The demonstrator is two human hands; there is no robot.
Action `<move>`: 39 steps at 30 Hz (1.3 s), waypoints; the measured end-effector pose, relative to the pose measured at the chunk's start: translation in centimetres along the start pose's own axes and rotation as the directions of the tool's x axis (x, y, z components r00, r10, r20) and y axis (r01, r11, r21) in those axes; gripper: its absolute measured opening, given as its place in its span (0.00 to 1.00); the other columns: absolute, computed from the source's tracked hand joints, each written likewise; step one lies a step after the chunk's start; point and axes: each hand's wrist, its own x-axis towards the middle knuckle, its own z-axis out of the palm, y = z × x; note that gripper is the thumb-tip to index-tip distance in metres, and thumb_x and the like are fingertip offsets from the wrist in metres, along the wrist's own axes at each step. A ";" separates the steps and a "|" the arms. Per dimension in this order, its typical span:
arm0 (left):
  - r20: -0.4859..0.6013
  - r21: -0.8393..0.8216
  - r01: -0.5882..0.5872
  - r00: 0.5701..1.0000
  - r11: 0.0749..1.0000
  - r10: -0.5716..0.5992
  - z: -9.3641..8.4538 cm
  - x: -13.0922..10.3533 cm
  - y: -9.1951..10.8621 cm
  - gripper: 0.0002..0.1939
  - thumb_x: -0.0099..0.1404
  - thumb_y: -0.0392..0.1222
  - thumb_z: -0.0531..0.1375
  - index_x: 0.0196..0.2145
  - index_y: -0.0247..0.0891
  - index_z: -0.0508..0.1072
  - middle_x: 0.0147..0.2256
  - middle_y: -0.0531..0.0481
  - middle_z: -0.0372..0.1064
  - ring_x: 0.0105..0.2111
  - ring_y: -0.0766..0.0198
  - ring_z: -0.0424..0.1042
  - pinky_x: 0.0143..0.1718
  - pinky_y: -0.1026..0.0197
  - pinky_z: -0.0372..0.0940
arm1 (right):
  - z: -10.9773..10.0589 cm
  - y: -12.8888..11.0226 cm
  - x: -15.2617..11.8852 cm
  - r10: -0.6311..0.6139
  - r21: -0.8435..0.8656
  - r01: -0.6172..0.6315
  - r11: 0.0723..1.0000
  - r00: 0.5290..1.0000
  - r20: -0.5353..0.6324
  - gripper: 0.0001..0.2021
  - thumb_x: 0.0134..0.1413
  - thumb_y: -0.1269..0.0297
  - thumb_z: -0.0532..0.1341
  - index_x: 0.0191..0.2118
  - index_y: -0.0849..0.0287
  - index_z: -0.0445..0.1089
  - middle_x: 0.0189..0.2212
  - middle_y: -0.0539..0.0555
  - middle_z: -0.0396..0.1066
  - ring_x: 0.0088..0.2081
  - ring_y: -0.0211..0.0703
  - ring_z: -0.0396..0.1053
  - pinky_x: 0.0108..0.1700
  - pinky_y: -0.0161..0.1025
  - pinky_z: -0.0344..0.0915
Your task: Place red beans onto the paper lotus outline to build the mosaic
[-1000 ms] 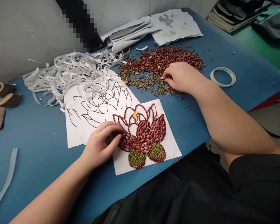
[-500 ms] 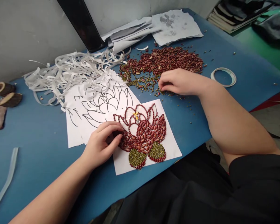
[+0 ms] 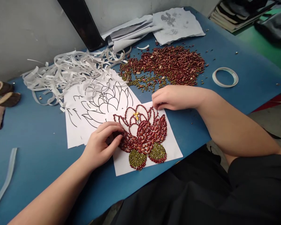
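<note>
A white card lies on the table with a lotus of red beans and two round parts of green beans. The upper petals are bean outlines, with a small yellow piece among them. My left hand rests on the card's left edge, fingers apart and curved, nothing seen in them. Over the card's top right corner is my right hand, its fingertips pressed together; whatever they hold is too small to see. Behind it spreads a pile of loose red and green beans.
Printed lotus sheets lie left of the card, partly under tangled paper strips. A tape roll sits to the right. Crumpled paper, a black upright object and wood pieces stand farther off.
My right hand has moved from the near edge of the bean pile down and left to the card's top right corner. My left hand has stayed in place.
</note>
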 end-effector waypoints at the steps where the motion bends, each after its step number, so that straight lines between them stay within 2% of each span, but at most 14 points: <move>1: 0.000 -0.001 0.001 1.000 1.000 -0.001 0.0 0.0 0.0 0.07 0.73 0.35 0.57 0.47 0.42 0.72 0.46 0.49 0.74 0.46 0.63 0.75 0.48 0.61 0.71 | 0.0 -0.1 0.0 0.000 -0.014 0.000 1.000 1.000 0.003 0.10 0.66 0.71 0.58 0.36 0.59 0.75 0.36 0.54 0.73 0.38 0.42 0.69 0.43 0.40 0.63; 11: 0.008 -0.005 -0.005 1.000 1.000 0.005 0.1 0.0 -0.2 0.08 0.74 0.34 0.57 0.47 0.42 0.72 0.47 0.50 0.73 0.47 0.64 0.74 0.49 0.62 0.70 | 0.5 -0.3 0.1 -0.033 -0.095 0.033 0.995 0.999 0.008 0.10 0.68 0.71 0.58 0.37 0.59 0.77 0.35 0.53 0.74 0.37 0.42 0.68 0.40 0.40 0.60; 22: 0.006 0.005 -0.010 1.000 1.000 0.010 0.0 -0.1 -0.1 0.07 0.74 0.34 0.57 0.47 0.42 0.72 0.47 0.50 0.73 0.47 0.65 0.74 0.49 0.64 0.69 | 0.7 -0.3 0.2 -0.062 -0.149 0.061 0.987 0.998 -0.003 0.13 0.69 0.71 0.57 0.38 0.58 0.80 0.37 0.54 0.76 0.38 0.43 0.70 0.41 0.42 0.62; 29: 0.002 0.000 -0.014 1.000 1.000 0.014 0.0 0.0 -0.2 0.07 0.74 0.34 0.57 0.47 0.42 0.72 0.47 0.51 0.73 0.46 0.65 0.74 0.49 0.64 0.69 | 0.1 -0.1 -0.6 -0.091 -0.085 0.083 0.993 0.991 -0.099 0.13 0.70 0.71 0.56 0.39 0.58 0.78 0.38 0.54 0.75 0.39 0.41 0.71 0.43 0.39 0.65; 39: 0.001 0.011 -0.013 1.000 1.000 0.013 0.0 -0.1 -0.2 0.07 0.74 0.34 0.57 0.47 0.42 0.72 0.46 0.50 0.73 0.46 0.64 0.74 0.48 0.63 0.70 | 0.9 0.2 0.2 -0.098 -0.183 0.091 0.979 0.995 -0.028 0.15 0.65 0.77 0.56 0.38 0.57 0.80 0.38 0.53 0.76 0.39 0.41 0.71 0.41 0.40 0.62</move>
